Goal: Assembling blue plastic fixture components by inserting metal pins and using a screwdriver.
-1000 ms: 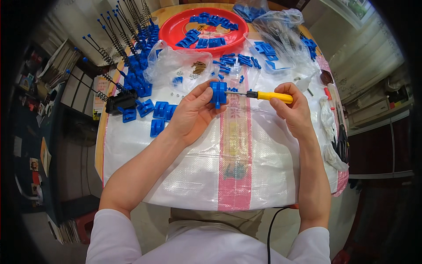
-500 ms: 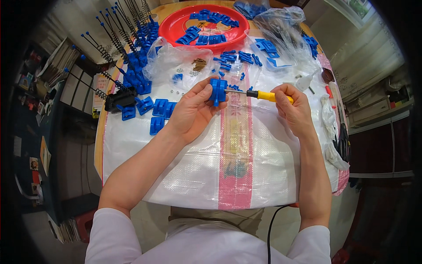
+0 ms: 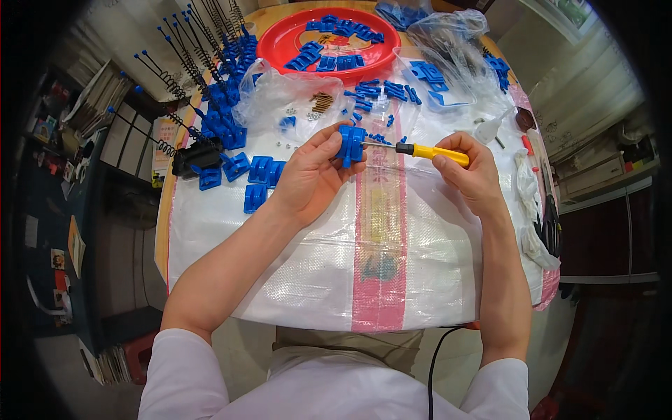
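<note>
My left hand [image 3: 311, 175] grips a small blue plastic part [image 3: 350, 143] above the white woven sheet [image 3: 315, 266] that covers the table. My right hand [image 3: 472, 171] holds a yellow-handled screwdriver [image 3: 430, 151] level, its metal tip against the right side of the blue part. Loose blue pieces [image 3: 253, 175] lie on the sheet just left of my left hand.
A red round tray [image 3: 280, 43] with several blue parts stands at the back. Clear plastic bags [image 3: 294, 94] with small screws and blue parts lie behind my hands. Black rods with springs [image 3: 185, 56] fan out at the back left. A white bottle [image 3: 490, 127] and tools lie at the right edge.
Both hands have stayed nearly in place; the screwdriver remains against the blue part, with only a slight shift of the hands.
</note>
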`<move>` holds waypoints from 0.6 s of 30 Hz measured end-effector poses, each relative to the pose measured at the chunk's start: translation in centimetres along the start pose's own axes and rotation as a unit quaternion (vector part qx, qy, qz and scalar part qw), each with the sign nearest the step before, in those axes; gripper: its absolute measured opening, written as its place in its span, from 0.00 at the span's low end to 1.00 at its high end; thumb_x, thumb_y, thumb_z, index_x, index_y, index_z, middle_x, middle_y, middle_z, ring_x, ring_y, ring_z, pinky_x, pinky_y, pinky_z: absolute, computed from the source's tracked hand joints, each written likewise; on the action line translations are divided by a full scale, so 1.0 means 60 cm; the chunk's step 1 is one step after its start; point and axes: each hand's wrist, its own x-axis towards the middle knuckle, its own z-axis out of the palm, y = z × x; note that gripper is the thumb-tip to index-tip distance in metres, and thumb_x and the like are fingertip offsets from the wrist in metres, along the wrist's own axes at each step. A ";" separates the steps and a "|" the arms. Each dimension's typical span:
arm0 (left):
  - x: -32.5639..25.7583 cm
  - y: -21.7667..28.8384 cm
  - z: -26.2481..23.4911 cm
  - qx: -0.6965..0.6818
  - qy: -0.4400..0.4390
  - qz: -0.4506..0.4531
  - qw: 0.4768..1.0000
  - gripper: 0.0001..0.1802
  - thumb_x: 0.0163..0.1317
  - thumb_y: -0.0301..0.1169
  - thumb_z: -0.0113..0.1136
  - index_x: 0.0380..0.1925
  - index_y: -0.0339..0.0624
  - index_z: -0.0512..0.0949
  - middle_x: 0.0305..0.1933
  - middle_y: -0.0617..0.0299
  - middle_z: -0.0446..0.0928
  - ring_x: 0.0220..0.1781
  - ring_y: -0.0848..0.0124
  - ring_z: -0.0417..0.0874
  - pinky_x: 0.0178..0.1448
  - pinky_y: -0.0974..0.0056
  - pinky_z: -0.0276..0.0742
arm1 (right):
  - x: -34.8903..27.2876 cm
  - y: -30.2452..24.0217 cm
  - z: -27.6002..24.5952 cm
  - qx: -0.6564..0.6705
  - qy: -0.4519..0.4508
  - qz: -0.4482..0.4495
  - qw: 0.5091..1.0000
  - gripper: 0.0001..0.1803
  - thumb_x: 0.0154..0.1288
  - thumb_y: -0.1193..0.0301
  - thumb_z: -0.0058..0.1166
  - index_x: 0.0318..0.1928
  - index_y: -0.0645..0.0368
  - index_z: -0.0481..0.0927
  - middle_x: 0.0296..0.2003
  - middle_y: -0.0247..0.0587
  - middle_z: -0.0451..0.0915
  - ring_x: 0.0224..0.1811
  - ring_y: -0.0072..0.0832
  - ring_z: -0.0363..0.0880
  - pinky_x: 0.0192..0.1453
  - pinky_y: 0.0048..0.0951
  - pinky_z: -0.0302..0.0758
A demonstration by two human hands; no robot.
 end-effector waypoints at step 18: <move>0.000 -0.005 -0.009 0.004 0.001 0.013 1.000 0.21 0.78 0.37 0.54 0.64 0.38 0.73 0.56 0.55 0.83 0.57 0.66 0.85 0.65 0.58 0.80 | -0.003 0.005 0.015 -0.036 0.009 -0.026 0.999 0.12 0.67 0.69 0.68 0.44 0.62 0.81 0.35 0.32 0.82 0.34 0.13 0.74 0.39 0.18 0.70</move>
